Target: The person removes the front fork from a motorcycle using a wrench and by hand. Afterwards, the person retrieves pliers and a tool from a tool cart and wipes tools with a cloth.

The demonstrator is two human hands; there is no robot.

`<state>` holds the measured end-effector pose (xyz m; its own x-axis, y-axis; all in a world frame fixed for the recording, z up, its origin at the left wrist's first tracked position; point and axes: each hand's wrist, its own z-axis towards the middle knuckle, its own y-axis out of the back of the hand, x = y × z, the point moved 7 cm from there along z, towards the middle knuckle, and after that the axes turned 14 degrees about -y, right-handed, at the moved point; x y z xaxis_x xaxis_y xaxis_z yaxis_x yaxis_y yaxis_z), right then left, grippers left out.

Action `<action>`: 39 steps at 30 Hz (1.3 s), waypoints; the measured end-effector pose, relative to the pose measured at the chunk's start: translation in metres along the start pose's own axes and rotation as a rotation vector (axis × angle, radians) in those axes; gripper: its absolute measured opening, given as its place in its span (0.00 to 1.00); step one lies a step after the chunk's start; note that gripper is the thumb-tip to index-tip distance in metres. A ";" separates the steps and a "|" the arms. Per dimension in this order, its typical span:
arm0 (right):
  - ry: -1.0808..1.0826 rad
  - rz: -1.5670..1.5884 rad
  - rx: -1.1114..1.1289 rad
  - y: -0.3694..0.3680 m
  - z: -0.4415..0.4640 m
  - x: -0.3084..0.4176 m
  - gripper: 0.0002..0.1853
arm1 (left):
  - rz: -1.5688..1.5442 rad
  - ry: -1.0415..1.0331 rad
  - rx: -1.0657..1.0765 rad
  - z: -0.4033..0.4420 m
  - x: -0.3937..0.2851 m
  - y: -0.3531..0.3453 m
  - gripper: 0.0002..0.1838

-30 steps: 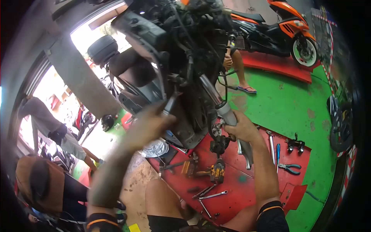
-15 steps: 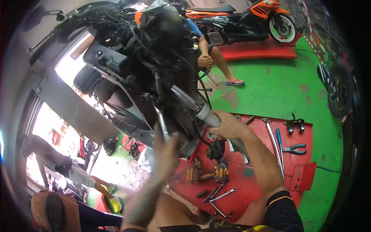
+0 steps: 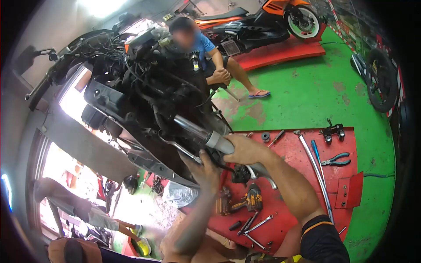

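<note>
— Two bare hands at one fork leg [image 3: 202,133]. Where does it lie?

— At the underside of the stripped motorcycle front [image 3: 144,85]: chrome above, grey sleeve below. Long axis slants in view from upper left, under the dark bodywork, to lower right.

— Right hand [image 3: 246,150]?

— Nearer of the two; in contact. Fingers and palm closed round the grey lower end, forearm coming in from lower right.

— Left hand [image 3: 205,172]?

— Just below the sleeve in view. Closed on the near end of a slim metal tool [image 3: 182,149]; finger detail soft. From this hand, fork leg lies up and slightly to the right.

— Key relation?

— Tool and leg run roughly side by side, both slanting up and left from the hands, tool on the lower side. Far end of tool reaches the dark parts; whether seated on a fastener, cannot tell.

— Farther out?

— Red platform [image 3: 291,212] with power driver [image 3: 254,198], pliers [image 3: 336,159] and long metal bar [image 3: 316,174]. Beyond, green floor [image 3: 298,96]; seated person in blue [image 3: 205,45], hands together; orange-and-black scooter [image 3: 256,30] behind.
</note>
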<state>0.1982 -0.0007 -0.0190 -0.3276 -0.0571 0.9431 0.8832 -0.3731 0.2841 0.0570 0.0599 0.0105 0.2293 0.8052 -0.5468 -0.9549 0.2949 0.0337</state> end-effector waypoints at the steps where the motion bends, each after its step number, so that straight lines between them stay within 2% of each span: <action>1: -0.018 0.019 0.007 -0.002 -0.001 0.001 0.26 | 0.268 -0.085 0.146 0.008 -0.009 0.023 0.35; 3: -0.054 0.054 0.006 0.008 -0.010 0.007 0.26 | 0.269 0.250 0.417 0.039 -0.030 0.070 0.36; 4: -0.106 0.088 0.066 0.007 -0.011 0.008 0.30 | 0.288 0.385 0.581 0.060 -0.045 0.095 0.36; 6: -0.132 0.110 0.101 0.006 -0.011 0.010 0.29 | 0.176 0.723 0.733 0.109 -0.079 0.109 0.37; 7: -0.145 0.114 0.118 0.007 -0.011 0.010 0.28 | 0.023 0.966 0.692 0.117 -0.091 0.098 0.37; 9: -0.085 0.063 0.074 0.005 -0.004 0.003 0.26 | 0.438 0.749 0.722 0.111 -0.082 0.101 0.34; 12: -0.107 0.097 0.084 0.006 -0.006 0.003 0.25 | 0.332 0.320 0.267 0.024 -0.035 0.066 0.37; 14: -0.096 0.117 0.082 0.000 -0.005 0.006 0.25 | 0.386 -0.091 0.064 0.002 -0.006 0.013 0.36; 17: -0.035 0.072 0.040 0.002 -0.005 0.009 0.25 | 0.097 0.007 0.111 0.003 0.004 0.006 0.35; 18: -0.053 0.079 0.044 0.000 -0.006 0.007 0.25 | 0.339 -0.102 0.209 0.009 -0.003 0.025 0.38; 19: -0.067 0.077 0.050 0.002 -0.007 0.008 0.25 | 0.283 0.152 0.290 0.013 -0.020 0.040 0.38; 20: -0.077 0.081 0.050 0.003 -0.008 0.008 0.25 | 0.287 0.130 0.375 0.029 -0.032 0.058 0.38; 22: -0.089 0.086 0.059 0.005 -0.010 0.011 0.26 | 0.506 0.401 0.733 0.072 -0.078 0.082 0.38; 24: -0.090 0.083 0.072 0.004 -0.010 0.009 0.26 | 0.306 0.755 0.591 0.108 -0.086 0.106 0.34; 25: -0.083 0.084 0.079 0.003 -0.008 0.007 0.26 | 0.110 0.862 0.747 0.116 -0.086 0.095 0.35; 27: -0.106 0.092 0.087 0.005 -0.005 0.003 0.27 | 0.555 0.593 0.604 0.099 -0.079 0.096 0.32; 28: -0.141 0.098 0.095 0.004 -0.006 0.001 0.28 | 0.457 0.425 0.624 0.079 -0.079 0.078 0.32; 29: -0.173 0.106 0.100 0.003 -0.007 0.000 0.29 | -0.289 0.641 0.249 0.049 -0.035 0.091 0.28; 30: -0.160 0.111 0.094 0.002 -0.005 0.001 0.29 | -0.365 0.555 0.076 0.028 -0.015 0.071 0.27; 31: -0.153 0.116 0.103 0.000 -0.004 0.001 0.29 | 0.020 0.254 0.050 0.016 -0.005 0.045 0.27; 32: -0.144 0.117 0.098 0.000 -0.006 0.003 0.29 | 0.274 -0.015 0.001 0.008 0.000 0.023 0.27; 33: -0.134 0.113 0.087 -0.002 -0.006 0.003 0.29 | 0.318 -0.162 -0.035 0.004 0.001 0.006 0.28; 36: -0.134 0.124 0.055 -0.001 -0.006 -0.002 0.28 | 0.169 0.137 0.101 0.003 -0.002 0.015 0.25; 39: -0.154 0.163 0.096 -0.003 -0.007 0.003 0.28 | 0.234 0.601 0.421 0.040 -0.034 0.083 0.24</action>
<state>0.1924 -0.0063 -0.0186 -0.1297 0.0357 0.9909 0.9505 -0.2802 0.1345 -0.0231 0.0772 0.0652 -0.2270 0.4883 -0.8426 -0.7859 0.4192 0.4546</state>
